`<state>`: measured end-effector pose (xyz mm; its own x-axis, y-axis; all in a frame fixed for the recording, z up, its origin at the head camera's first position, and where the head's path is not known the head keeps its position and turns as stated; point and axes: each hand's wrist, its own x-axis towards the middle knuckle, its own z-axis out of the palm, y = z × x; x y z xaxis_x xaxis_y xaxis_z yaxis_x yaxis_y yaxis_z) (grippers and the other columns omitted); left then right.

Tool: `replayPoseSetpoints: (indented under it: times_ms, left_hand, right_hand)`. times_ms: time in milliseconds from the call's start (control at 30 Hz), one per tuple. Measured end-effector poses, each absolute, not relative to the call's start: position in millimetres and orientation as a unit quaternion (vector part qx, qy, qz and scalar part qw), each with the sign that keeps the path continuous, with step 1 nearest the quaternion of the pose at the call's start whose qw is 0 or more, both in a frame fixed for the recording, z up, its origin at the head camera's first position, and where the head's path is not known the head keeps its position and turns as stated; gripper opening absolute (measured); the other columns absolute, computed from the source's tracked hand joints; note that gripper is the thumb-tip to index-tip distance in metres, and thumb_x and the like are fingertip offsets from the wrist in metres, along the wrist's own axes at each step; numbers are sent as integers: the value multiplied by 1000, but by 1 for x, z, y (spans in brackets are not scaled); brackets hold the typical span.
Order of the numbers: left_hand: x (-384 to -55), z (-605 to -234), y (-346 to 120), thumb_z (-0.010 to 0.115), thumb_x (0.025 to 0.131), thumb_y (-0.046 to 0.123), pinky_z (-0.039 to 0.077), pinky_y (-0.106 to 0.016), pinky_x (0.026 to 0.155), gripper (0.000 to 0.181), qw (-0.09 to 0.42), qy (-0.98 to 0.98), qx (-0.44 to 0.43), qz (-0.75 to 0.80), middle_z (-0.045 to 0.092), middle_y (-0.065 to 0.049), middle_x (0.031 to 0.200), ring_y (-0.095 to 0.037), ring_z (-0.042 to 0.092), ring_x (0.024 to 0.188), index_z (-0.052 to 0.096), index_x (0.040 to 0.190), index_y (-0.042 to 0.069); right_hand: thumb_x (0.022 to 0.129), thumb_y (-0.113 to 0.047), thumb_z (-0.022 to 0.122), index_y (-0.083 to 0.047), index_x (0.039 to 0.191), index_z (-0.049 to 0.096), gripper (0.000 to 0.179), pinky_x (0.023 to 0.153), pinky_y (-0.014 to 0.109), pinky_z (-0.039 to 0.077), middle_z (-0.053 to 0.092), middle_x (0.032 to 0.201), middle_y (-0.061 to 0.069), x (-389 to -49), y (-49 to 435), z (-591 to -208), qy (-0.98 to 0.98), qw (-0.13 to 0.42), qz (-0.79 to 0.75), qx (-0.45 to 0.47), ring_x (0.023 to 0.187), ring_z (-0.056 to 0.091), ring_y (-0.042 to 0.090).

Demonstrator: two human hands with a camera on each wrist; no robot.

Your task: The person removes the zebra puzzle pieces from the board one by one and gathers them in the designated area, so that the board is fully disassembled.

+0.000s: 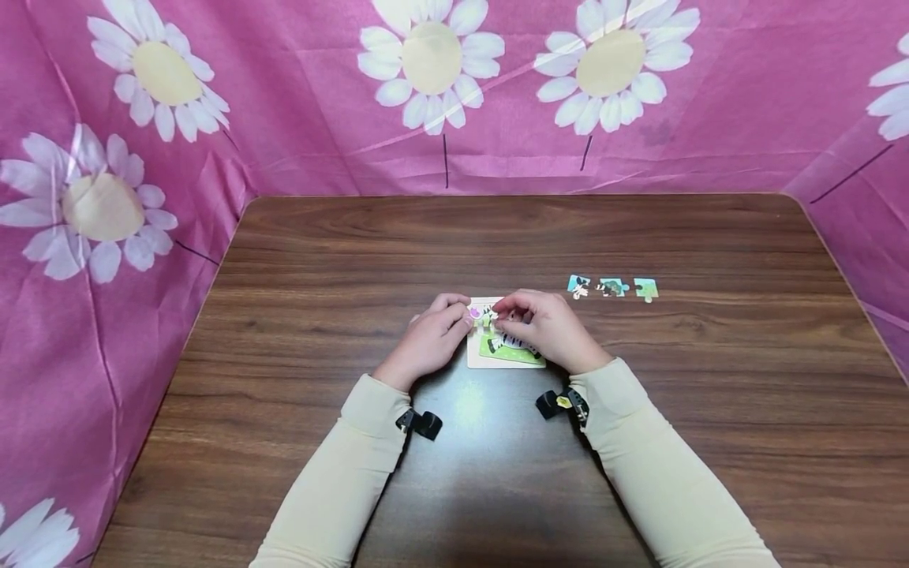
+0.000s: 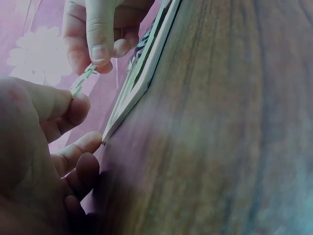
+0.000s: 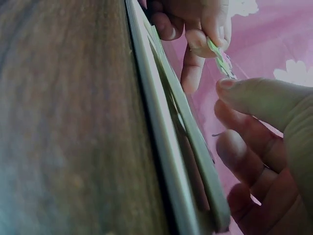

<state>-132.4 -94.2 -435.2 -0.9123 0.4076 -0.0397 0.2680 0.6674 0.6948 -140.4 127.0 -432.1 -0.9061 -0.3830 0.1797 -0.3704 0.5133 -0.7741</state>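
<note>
- Left hand (image 1: 433, 335): centre of the head frame. My thumb and forefinger pinch one end of a small puzzle section (image 1: 485, 319); another finger touches the edge of the pale puzzle tray (image 1: 476, 363).
- Right hand (image 1: 550, 327): right of centre. My thumb and fingertips pinch the section's opposite end.
- Held section: green with pink and black-and-white print, raised above the tray between my hands. I cannot tell whether it is one piece or several joined.
- Tray: flat on the brown table (image 1: 284, 339), at the centre of the frame, partly covered by my right hand.
- Zebra panel (image 1: 511, 352): green, striped legs visible, set askew over the tray. The right wrist view shows a gap beneath it.
- Loose pieces: three in a row, right of centre and above my right hand: left piece (image 1: 578, 286), middle piece (image 1: 612, 287), right piece (image 1: 646, 289).
- Backdrop: pink daisy-print cloth (image 1: 298, 87), across the top and left of the frame.
</note>
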Motion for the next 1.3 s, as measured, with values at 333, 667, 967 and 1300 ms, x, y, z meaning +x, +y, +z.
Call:
replayPoseSetpoints:
  times_ms: [333, 667, 967, 1300]
  left_hand:
    - [-133, -435, -95, 44, 105, 29, 36, -57, 98, 25, 108, 900, 188, 377, 55, -7, 140, -26, 55, 127, 63, 96, 16]
    - [-132, -435, -95, 45, 105, 33, 34, -58, 101, 27, 112, 897, 185, 385, 55, -6, 139, -26, 54, 127, 65, 99, 16]
    - [-130, -437, -94, 66, 94, 36, 34, -56, 105, 31, 97, 909, 179, 363, 56, -3, 137, -24, 55, 126, 65, 121, 20]
    - [-129, -438, -89, 73, 87, 40, 37, -53, 100, 45, 82, 930, 172, 313, 54, -2, 137, -23, 55, 124, 65, 126, 19]
  right_hand:
    - [85, -11, 80, -9, 95, 75, 11, 66, 25, 49, 68, 84, -4, -140, 126, -433, 873, 1, -434, -221, 72, 60, 10]
    - [84, -9, 79, -9, 92, 75, 9, 66, 25, 48, 66, 82, -3, -141, 126, -435, 875, -20, -427, -225, 72, 59, 10]
    - [84, -12, 80, -9, 94, 76, 12, 66, 25, 47, 67, 81, -2, -143, 136, -436, 881, -17, -429, -197, 72, 59, 12]
    - [84, -8, 79, -7, 94, 76, 11, 65, 22, 45, 66, 79, -1, -141, 146, -440, 880, -22, -437, -185, 70, 58, 13]
